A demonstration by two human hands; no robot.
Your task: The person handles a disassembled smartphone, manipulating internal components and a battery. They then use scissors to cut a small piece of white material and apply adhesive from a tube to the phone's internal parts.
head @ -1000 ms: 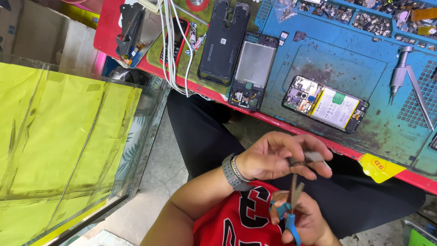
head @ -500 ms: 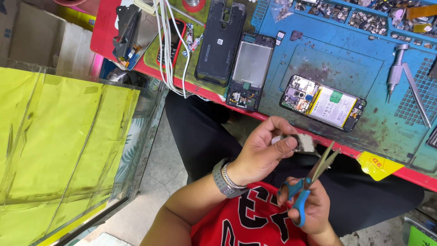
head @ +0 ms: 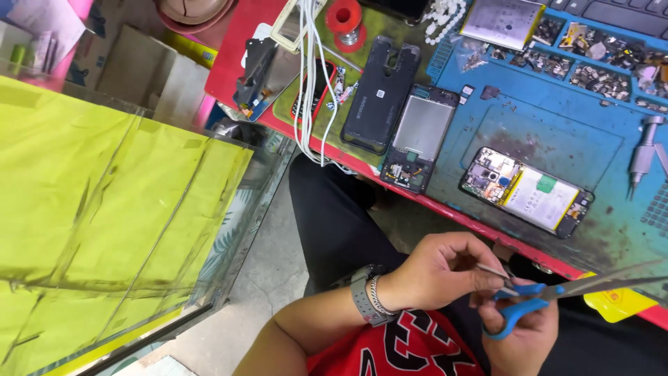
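Observation:
My left hand (head: pixel 442 270), with a grey watch and a bracelet on its wrist, pinches a thin grey strip (head: pixel 491 270) between thumb and fingers over my lap. Just right of it, my right hand (head: pixel 523 340) grips blue-handled scissors (head: pixel 520 308). The scissors' blades (head: pixel 612 284) point right, slightly apart, and their inner ends meet the strip. An opened phone (head: pixel 525 189) with exposed battery and board lies on the blue work mat (head: pixel 557 132) above my hands.
A phone frame (head: pixel 419 138), a black back cover (head: pixel 380 94) and white cables (head: pixel 306 90) lie on the red-edged bench. A metal screwdriver (head: pixel 644 150) lies at far right. A glass case with a yellow sheet (head: pixel 104 209) stands on my left.
The scissors have swung from pointing up to lying almost level, pointing right. Both hands sit lower in view, and the left fingers have brought the strip to the blades.

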